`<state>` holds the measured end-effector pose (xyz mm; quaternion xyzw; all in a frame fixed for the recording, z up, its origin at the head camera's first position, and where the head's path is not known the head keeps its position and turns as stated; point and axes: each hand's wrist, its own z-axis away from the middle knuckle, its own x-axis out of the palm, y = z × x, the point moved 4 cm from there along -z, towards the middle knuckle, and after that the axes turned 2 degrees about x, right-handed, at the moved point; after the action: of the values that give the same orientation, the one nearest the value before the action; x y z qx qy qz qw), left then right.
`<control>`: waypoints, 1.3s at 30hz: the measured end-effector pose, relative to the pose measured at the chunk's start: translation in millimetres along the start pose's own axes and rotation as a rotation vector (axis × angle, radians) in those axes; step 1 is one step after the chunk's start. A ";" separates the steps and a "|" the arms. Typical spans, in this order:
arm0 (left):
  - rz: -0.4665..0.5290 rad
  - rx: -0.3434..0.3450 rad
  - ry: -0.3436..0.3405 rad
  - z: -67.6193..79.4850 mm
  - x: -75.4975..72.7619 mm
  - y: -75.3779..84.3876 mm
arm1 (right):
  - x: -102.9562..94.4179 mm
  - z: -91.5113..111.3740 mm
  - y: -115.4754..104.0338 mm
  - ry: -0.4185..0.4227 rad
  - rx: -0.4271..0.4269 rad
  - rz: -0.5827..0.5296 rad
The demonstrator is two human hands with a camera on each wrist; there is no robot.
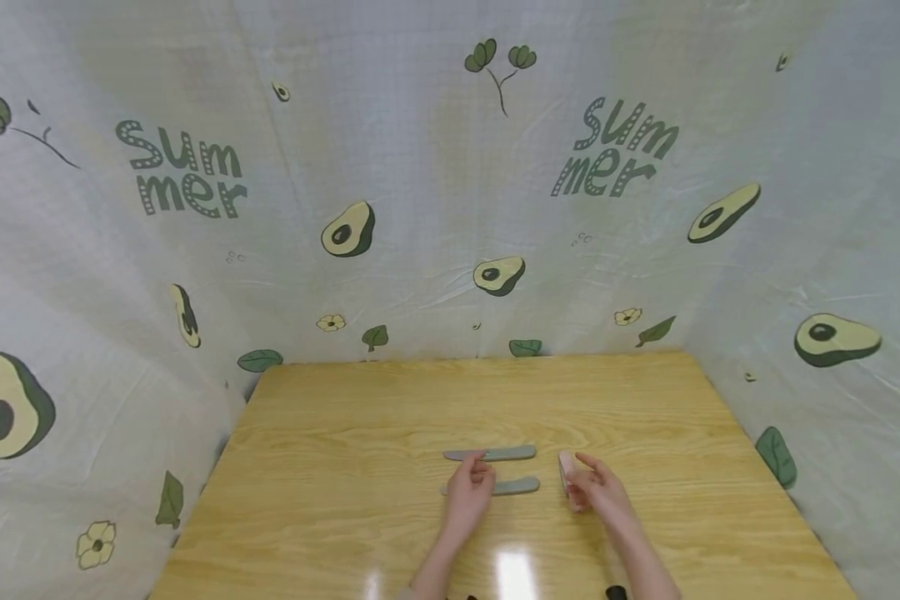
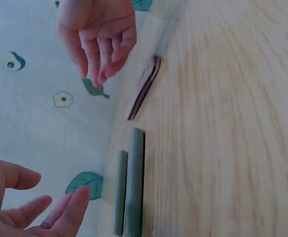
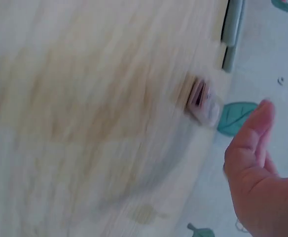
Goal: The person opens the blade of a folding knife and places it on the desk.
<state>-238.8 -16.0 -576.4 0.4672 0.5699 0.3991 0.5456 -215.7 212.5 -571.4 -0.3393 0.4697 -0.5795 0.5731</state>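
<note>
Two slim grey-green knives lie side by side on the table, the far knife (image 1: 512, 453) and the near knife (image 1: 519, 486). My left hand (image 1: 470, 487) is over their left part and hides some of the near one. In the left wrist view its fingers (image 2: 77, 210) are spread, clear of both knives (image 2: 135, 182). To the right lies a narrow pink object with a dark slot along its edge (image 2: 145, 89); its exact kind does not show. My right hand (image 1: 598, 492) hovers over this object, fingers loosely bent and holding nothing.
The wooden table (image 1: 345, 417) has a patterned cloth (image 1: 435, 167) with avocados hanging behind it and at both sides. A small black item (image 1: 616, 592) shows at the front edge beside the right forearm. Light glares on the tabletop near the front.
</note>
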 end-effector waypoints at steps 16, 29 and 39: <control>-0.085 -0.055 -0.228 -28.6 102.3 29.4 | -27.1 -18.8 5.3 0.010 0.030 -0.001; -0.064 -0.162 -0.178 -34.8 120.3 25.1 | -20.3 -19.8 8.2 -0.046 0.041 -0.055; -0.046 -0.102 -0.057 -36.0 116.8 24.3 | -18.5 -21.2 12.1 -0.011 0.033 -0.076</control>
<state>-268.5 104.9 -578.9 0.4367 0.5438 0.4012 0.5938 -229.2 235.1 -586.9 -0.3506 0.4437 -0.6066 0.5588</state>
